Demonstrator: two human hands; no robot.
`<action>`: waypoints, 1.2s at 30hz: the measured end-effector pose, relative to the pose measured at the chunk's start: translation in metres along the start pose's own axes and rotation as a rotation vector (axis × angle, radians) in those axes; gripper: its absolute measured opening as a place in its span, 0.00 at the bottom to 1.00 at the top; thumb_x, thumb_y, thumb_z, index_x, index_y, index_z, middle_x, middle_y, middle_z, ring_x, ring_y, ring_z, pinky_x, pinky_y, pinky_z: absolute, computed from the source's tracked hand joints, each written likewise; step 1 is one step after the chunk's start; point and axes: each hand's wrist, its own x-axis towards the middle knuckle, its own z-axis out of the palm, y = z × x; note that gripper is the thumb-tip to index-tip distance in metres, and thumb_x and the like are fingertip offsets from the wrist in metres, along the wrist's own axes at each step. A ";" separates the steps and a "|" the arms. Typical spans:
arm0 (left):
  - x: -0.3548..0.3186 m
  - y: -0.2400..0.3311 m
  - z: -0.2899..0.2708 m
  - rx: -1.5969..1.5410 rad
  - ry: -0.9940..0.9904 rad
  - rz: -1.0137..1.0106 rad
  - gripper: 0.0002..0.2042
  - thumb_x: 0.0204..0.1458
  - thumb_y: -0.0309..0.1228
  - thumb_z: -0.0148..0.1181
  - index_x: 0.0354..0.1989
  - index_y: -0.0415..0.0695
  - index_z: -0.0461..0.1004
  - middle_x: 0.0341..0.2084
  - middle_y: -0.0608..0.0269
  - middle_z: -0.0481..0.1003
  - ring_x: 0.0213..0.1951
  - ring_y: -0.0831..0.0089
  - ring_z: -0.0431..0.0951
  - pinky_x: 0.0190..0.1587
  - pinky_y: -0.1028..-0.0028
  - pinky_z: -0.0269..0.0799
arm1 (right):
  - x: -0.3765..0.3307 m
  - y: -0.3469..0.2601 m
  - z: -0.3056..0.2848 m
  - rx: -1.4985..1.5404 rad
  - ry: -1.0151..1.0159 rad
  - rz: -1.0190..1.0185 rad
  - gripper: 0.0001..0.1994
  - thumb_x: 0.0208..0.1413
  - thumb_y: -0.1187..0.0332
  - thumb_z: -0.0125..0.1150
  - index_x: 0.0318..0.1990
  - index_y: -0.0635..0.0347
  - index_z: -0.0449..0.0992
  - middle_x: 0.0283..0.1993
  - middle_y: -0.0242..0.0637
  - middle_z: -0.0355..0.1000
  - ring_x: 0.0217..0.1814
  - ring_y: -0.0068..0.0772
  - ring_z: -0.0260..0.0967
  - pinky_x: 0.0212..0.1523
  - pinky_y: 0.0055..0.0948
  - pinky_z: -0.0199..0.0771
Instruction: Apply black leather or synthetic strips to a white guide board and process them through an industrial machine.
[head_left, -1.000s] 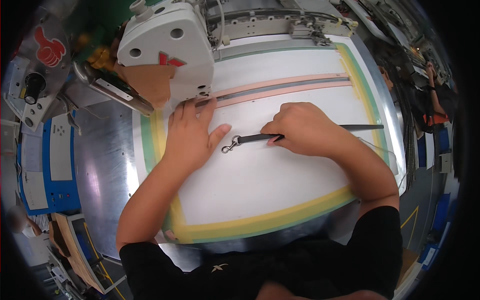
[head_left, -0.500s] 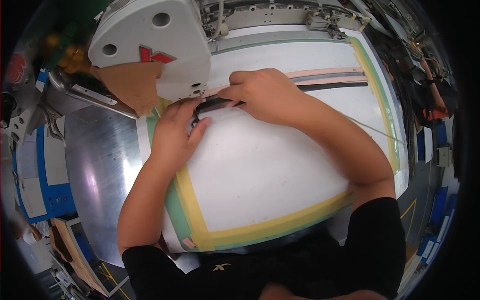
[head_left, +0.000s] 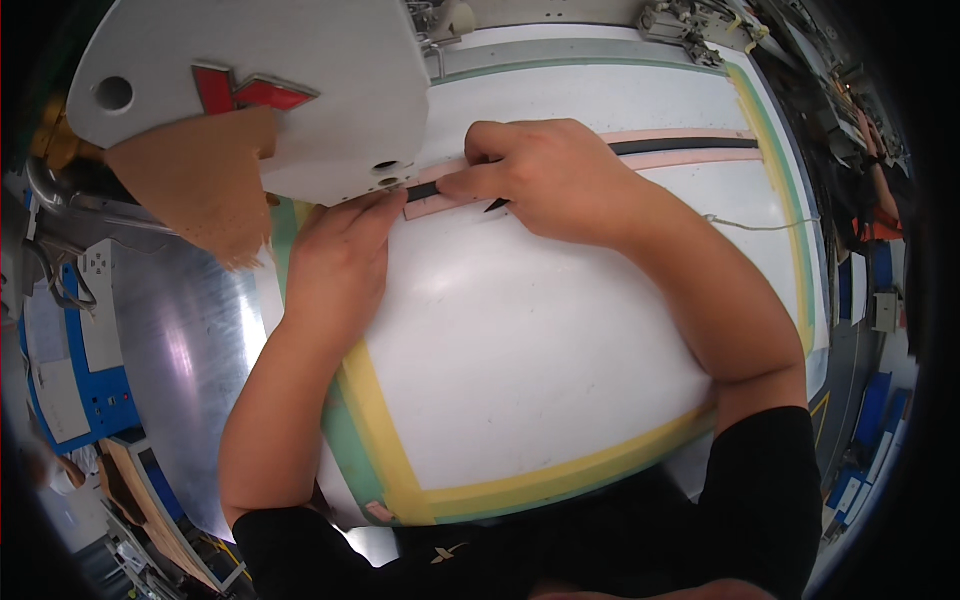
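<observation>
A long black strip [head_left: 690, 146] lies between two pink guide strips [head_left: 700, 158] on a white board [head_left: 520, 330]. My left hand [head_left: 345, 250] is at the strip's left end, fingers and thumb drawn together there. To its right, my right hand [head_left: 555, 185] has thumb and forefinger closed on the same strip. A dark pointed tip [head_left: 495, 205] sticks out beneath the right palm; the rest of it is hidden, so its kind cannot be told. The strip's middle passes out of sight behind the right hand.
A pale machine head [head_left: 250, 80] with a brown paper flap [head_left: 200, 180] hangs close above my left hand. Yellow tape [head_left: 560, 475] borders the board. A thin cord [head_left: 760, 228] lies at the right. Another person's arm [head_left: 870, 150] shows at the far right.
The black strip has moved up from below the pink guides to between them. My left thumb has closed toward its fingers. The view has shifted nearer to the machine head.
</observation>
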 end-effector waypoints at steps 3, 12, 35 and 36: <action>0.001 -0.002 0.002 0.006 -0.019 0.027 0.15 0.58 0.20 0.62 0.53 0.46 0.83 0.47 0.55 0.82 0.48 0.53 0.80 0.53 0.61 0.77 | -0.001 0.003 0.006 -0.002 0.070 -0.019 0.19 0.50 0.79 0.61 0.45 0.42 0.87 0.39 0.30 0.74 0.40 0.38 0.77 0.37 0.39 0.78; 0.002 0.006 -0.003 0.031 -0.082 0.027 0.18 0.57 0.16 0.59 0.55 0.44 0.82 0.43 0.56 0.81 0.47 0.54 0.79 0.52 0.62 0.77 | 0.000 0.002 0.005 -0.009 0.034 -0.027 0.18 0.53 0.76 0.59 0.45 0.39 0.86 0.39 0.30 0.72 0.41 0.36 0.77 0.37 0.37 0.77; 0.003 0.011 -0.004 0.190 -0.129 0.104 0.25 0.52 0.15 0.54 0.59 0.46 0.80 0.48 0.54 0.78 0.48 0.51 0.78 0.55 0.56 0.73 | 0.032 -0.012 -0.008 0.127 0.003 0.388 0.13 0.53 0.60 0.72 0.40 0.58 0.82 0.45 0.40 0.76 0.47 0.49 0.76 0.46 0.43 0.77; 0.003 0.013 -0.004 0.205 -0.138 0.094 0.25 0.52 0.16 0.54 0.59 0.47 0.80 0.49 0.54 0.78 0.49 0.51 0.78 0.56 0.55 0.73 | 0.036 -0.011 -0.009 0.089 -0.052 0.448 0.17 0.53 0.56 0.74 0.40 0.61 0.81 0.45 0.43 0.77 0.48 0.51 0.76 0.48 0.44 0.78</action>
